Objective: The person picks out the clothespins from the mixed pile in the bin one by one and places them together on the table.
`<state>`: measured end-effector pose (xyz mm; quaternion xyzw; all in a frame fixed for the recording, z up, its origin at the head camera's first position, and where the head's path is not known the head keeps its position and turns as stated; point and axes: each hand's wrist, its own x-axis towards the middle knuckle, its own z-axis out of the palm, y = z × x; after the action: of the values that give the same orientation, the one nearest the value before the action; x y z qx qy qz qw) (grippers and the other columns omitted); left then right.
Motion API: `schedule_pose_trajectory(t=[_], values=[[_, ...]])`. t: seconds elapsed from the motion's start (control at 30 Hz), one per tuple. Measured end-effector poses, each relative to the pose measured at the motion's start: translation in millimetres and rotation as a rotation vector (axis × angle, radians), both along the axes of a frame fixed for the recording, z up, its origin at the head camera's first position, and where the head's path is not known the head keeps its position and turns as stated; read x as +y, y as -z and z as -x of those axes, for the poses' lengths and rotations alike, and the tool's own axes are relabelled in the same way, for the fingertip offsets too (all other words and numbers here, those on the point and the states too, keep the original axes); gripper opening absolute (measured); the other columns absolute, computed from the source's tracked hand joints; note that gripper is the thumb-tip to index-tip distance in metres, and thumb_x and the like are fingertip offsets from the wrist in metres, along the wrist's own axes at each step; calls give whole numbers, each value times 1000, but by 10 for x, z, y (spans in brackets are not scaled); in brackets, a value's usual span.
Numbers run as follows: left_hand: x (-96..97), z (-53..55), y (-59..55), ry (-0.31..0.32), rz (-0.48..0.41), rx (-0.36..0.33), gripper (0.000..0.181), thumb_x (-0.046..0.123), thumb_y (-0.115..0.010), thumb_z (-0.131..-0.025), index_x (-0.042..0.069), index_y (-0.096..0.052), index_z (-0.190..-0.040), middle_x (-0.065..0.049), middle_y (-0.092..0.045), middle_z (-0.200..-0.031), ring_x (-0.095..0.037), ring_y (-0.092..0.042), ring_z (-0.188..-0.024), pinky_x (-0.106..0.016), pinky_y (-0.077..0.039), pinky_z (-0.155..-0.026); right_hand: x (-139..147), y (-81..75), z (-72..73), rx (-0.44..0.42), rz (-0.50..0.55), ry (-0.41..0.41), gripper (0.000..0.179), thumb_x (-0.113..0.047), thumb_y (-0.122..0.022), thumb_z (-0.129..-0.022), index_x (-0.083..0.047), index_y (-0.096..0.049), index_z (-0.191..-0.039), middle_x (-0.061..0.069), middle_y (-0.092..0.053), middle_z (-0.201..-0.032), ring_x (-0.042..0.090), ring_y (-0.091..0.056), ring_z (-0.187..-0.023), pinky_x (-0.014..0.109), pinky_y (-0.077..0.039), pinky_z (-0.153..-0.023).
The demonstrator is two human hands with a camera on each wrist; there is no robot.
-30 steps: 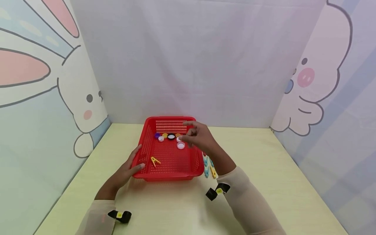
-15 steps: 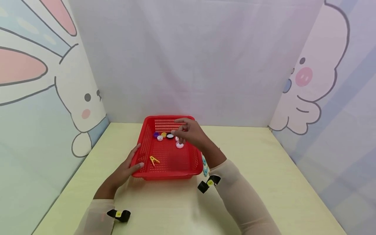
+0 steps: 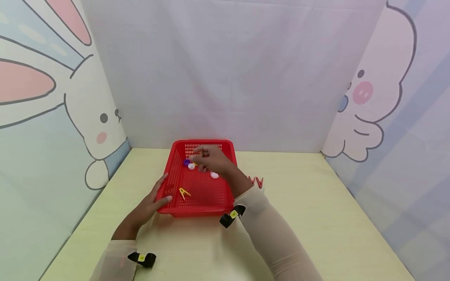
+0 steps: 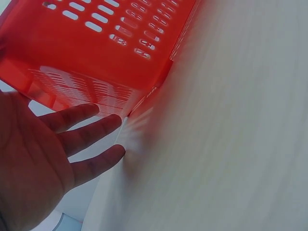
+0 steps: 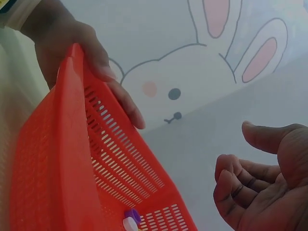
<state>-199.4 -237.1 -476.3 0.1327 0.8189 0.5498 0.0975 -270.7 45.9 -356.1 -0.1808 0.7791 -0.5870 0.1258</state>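
Note:
In the head view a red plastic basket (image 3: 200,213) stands on the table. My left hand (image 3: 149,207) holds its left rim, thumb over the inside and fingers along the outer wall; the left wrist view shows three of these fingers spread. My right hand (image 3: 213,160) is over the back of the basket. Its fingers are loosely bent, apart from the thumb, and nothing shows between them. Inside the basket lie a purple bottle cap (image 3: 186,162), a white cap (image 3: 191,166) and a pale cap (image 3: 214,175). A yellow clothespin (image 3: 184,193) is near the front left. My right hand hides other caps.
Red clothespins (image 3: 259,182) lie on the table right of the basket, partly behind my right forearm. The pale yellow table (image 3: 299,218) meets a plain back wall (image 3: 225,78) and side walls with cartoon animals.
My right hand has moved left above the basket, from its right side towards the back middle. More caps are now covered by it. The left hand stays on the rim.

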Motion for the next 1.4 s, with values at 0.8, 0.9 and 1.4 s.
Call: schedule_pose_trajectory(t=[0.8,0.9,1.4], values=[[-18,-31,-16,20,-23,25,105,25,-72,-103,32,2,-177,-26,-35,-168,-50,-55,-143,-42,-67,-97,-242,302,72,-271,-55,-119,59,-24,-86,-96,-8,-63,-147,11,-70,-137,34,-76,-120,62,-57,-111],[-21,-33,-5,20,-18,33,105,26,-72,-103,32,2,-177,-26,-36,-168,-47,-57,-141,-42,-67,-97,-252,345,88,-282,-77,-138,62,-20,-87,-93,-9,-61,-149,13,-66,-142,34,-73,-123,58,-60,-107],[-2,-57,-16,15,-10,34,105,26,-72,-102,28,1,-177,-27,-35,-168,-48,-56,-142,-43,-67,-97,-291,448,87,-316,-319,-171,80,-22,-93,-88,-13,-56,-158,12,-70,-138,31,-73,-117,46,-68,-96]])
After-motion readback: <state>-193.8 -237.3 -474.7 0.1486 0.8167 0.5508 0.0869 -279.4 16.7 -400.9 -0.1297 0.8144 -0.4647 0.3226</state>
